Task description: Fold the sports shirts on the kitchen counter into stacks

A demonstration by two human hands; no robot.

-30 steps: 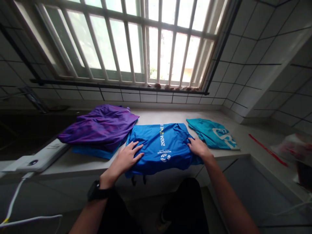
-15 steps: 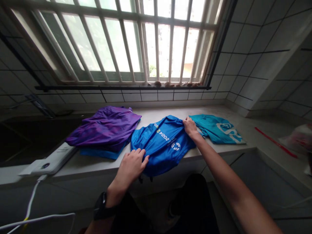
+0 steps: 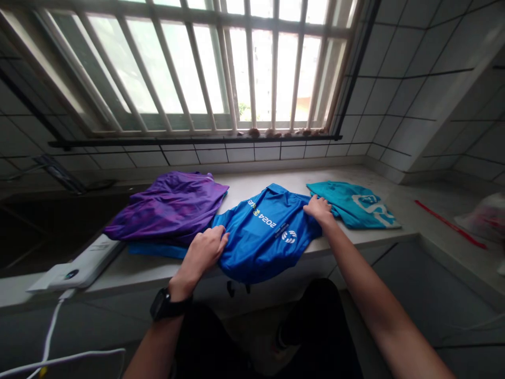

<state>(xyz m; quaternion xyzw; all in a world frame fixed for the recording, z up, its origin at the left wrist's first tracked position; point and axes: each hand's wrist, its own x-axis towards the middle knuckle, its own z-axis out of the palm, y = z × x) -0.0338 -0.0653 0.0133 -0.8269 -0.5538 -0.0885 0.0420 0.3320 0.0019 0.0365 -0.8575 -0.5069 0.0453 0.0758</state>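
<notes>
A bright blue shirt [image 3: 262, 234] with white print, "2024" among it, lies spread on the white counter, its lower part draping over the front edge. My left hand [image 3: 205, 247], a black watch on its wrist, has its fingers curled on the shirt's left edge. At the opposite edge, my right hand [image 3: 317, 208] pinches the fabric. Left of the blue shirt is a purple garment [image 3: 173, 208], lying on top of a folded blue cloth [image 3: 155, 250]. To the right lies a folded teal garment [image 3: 357, 205] with white print, close by my right hand.
A white power strip [image 3: 81, 263] with a plugged-in cable sits at the counter's front left, beside a dark sink [image 3: 23, 231]. On the right counter are a red strip [image 3: 450, 225] and a plastic bag [image 3: 483, 218]. Behind rises a barred window [image 3: 221, 79].
My left hand has moved left and up along the shirt's edge. My right hand has shifted slightly right, and the blue shirt is spread wider and flatter.
</notes>
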